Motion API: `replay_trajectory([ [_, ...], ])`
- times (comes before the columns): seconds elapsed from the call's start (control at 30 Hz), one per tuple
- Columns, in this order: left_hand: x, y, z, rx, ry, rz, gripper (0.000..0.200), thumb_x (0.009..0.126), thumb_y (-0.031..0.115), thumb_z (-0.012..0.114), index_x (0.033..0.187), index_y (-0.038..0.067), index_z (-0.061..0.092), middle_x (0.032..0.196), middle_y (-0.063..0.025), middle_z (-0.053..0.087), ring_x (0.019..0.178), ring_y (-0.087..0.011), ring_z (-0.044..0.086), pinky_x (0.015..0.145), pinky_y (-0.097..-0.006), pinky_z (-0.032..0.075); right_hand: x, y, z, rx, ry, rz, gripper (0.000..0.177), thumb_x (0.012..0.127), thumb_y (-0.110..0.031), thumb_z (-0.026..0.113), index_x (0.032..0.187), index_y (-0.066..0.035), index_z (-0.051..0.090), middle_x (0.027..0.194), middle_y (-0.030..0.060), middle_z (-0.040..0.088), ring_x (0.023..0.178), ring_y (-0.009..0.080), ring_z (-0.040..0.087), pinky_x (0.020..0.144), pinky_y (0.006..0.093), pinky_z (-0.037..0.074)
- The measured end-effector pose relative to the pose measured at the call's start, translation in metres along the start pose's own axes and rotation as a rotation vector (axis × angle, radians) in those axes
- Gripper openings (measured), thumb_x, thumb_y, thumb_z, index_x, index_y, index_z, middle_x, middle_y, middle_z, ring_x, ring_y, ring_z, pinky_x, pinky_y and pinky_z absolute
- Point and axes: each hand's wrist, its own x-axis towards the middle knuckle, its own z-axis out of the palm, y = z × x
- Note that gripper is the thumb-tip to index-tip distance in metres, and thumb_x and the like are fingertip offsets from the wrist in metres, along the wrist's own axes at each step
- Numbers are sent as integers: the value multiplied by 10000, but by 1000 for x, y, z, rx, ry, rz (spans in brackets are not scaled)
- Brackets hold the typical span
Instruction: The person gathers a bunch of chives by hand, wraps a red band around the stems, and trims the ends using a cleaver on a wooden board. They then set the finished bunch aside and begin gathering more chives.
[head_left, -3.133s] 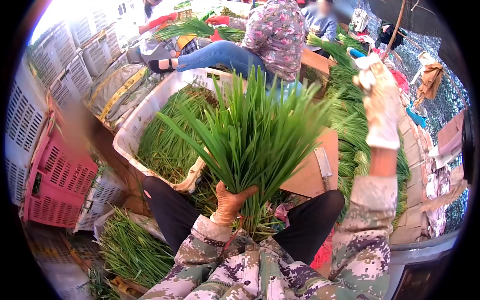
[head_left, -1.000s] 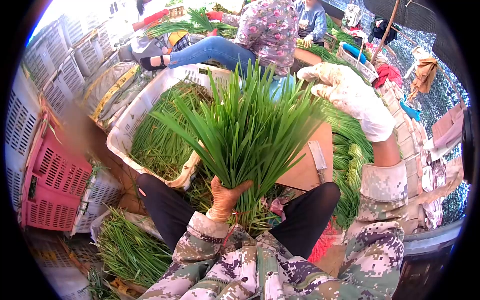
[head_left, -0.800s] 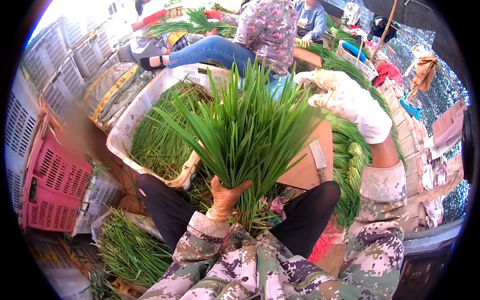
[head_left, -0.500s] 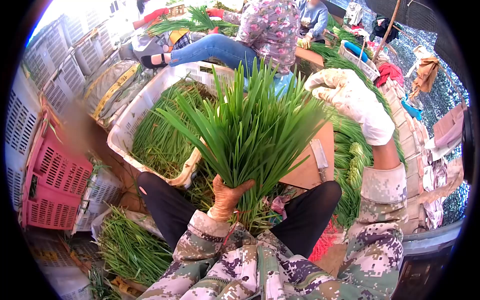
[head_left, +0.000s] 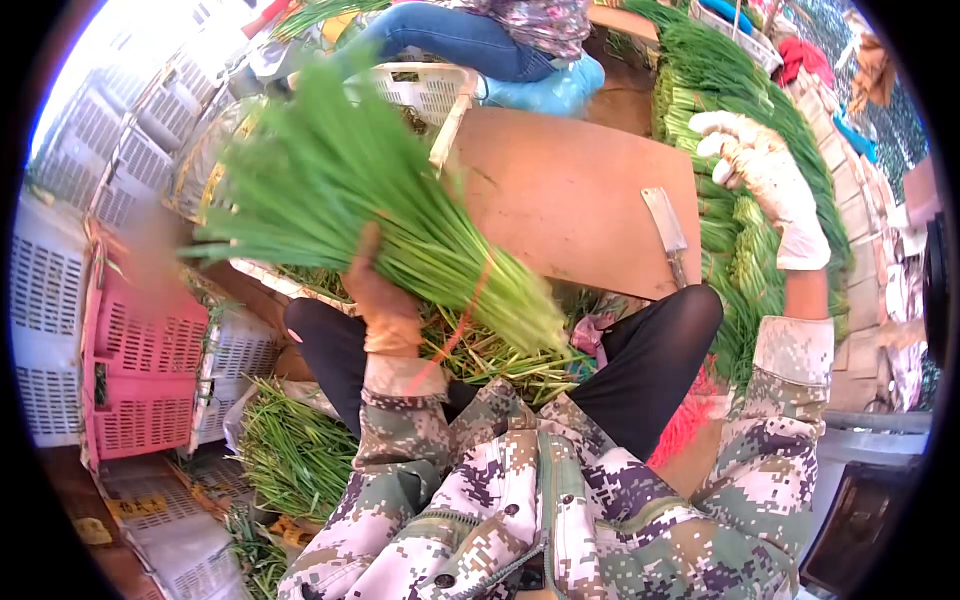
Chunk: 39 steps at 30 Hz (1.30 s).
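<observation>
My left hand (head_left: 385, 295), in a stained orange-tan glove, is wrapped round a bunch of garlic chives (head_left: 400, 200). The bunch lies tilted above my lap, its leaf tips blurred toward the upper left and its pale stems toward the lower right. A thin red tie (head_left: 478, 290) crosses the stems, and a loose strand hangs down. My right hand (head_left: 755, 170), in a dirty white glove, is over the piled chives (head_left: 745, 235) on the right. Its fingers are apart and slightly bent, with nothing seen in them. Left of it, a cleaver (head_left: 665, 225) rests on a brown board (head_left: 570, 190).
A white crate (head_left: 430, 95) stands beyond the bunch, partly hidden. Pink and white crates (head_left: 145, 340) stack up on the left. Loose chives (head_left: 290, 450) lie beside my left knee, and red strands (head_left: 680, 420) hang by my right knee. Another person's leg (head_left: 450, 40) extends across the back.
The bunch has swung from upright to tilted left, its stems now toward the right. My right hand has moved right and down, away from the leaves. My view has tipped downward, uncovering the board and cleaver.
</observation>
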Motion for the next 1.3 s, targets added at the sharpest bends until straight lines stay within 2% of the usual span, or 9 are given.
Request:
replay_trajectory([
  [0.07, 16, 13, 3, -135, -57, -175, 442, 934, 357, 506, 1171, -10, 570, 1172, -181, 608, 1043, -321, 603, 937, -472, 487, -4, 44, -4, 81, -86, 37, 237, 922, -157, 494, 1103, -98, 636, 840, -48, 627, 628, 37, 547, 557, 193, 419],
  [0.43, 87, -77, 47, -198, 57, -404, 547, 890, 428, 583, 1294, 74, 481, 1318, -185, 490, 1207, -336, 466, 1045, -509, 356, 4, 220, 42, 329, -83, 392, 148, 877, -164, 548, 918, -58, 642, 771, 41, 641, 571, 126, 599, 474, 278, 463],
  [0.63, 63, -145, 34, 34, 44, -486, 725, 842, 502, 647, 1409, 137, 380, 1419, -100, 424, 1261, -294, 422, 1063, -518, 313, -2, 229, 76, -643, 146, 341, 314, 803, -321, 655, 923, -31, 654, 926, 208, 668, 803, 358, 658, 730, 434, 523],
  [0.73, 40, -106, 17, 159, 19, -719, 839, 804, 570, 661, 1435, 135, 317, 1428, -172, 369, 1286, -377, 374, 1008, -570, 372, -9, 209, 81, -616, 90, 361, 395, 738, -347, 728, 962, -30, 655, 963, 212, 666, 929, 371, 643, 806, 465, 504],
  [0.8, 15, -82, 0, 496, -166, -770, 960, 781, 628, 646, 1450, 98, 208, 1361, -232, 394, 1107, -361, 532, 838, -506, 502, -15, 198, 75, -644, 56, 372, 437, 700, -338, 764, 975, -19, 648, 956, 208, 668, 919, 363, 647, 812, 453, 508],
  [0.93, -36, -39, 9, 962, -544, -893, 441, 866, 326, 679, 1182, 33, 589, 885, -115, 667, 703, -191, 647, 612, -287, 534, -19, 236, 86, -686, 78, 289, 266, 757, -200, 675, 945, -14, 642, 908, 217, 666, 844, 362, 663, 746, 450, 534],
  [1.07, -56, -28, 71, 937, -745, -409, 280, 841, 127, 706, 1076, -10, 639, 768, -24, 659, 634, -74, 583, 561, -211, 476, -16, 243, 84, -729, 182, 272, 166, 806, -89, 520, 913, -24, 630, 860, 217, 662, 825, 368, 663, 731, 453, 537],
  [1.13, -47, -23, 119, 1238, -981, 304, 313, 827, 121, 717, 1104, 0, 634, 766, -16, 658, 660, -68, 579, 628, -223, 495, -17, 249, 83, -718, 244, 214, 172, 794, -121, 535, 900, -15, 619, 853, 228, 653, 819, 383, 652, 726, 449, 532],
  [1.3, -4, -16, 214, 1577, -1217, 646, 539, 757, 288, 736, 1204, 34, 575, 1020, -161, 652, 969, -284, 623, 867, -389, 485, 4, 243, 68, -651, 351, 221, 205, 776, -163, 554, 892, 2, 585, 851, 238, 639, 806, 407, 627, 726, 463, 512],
])
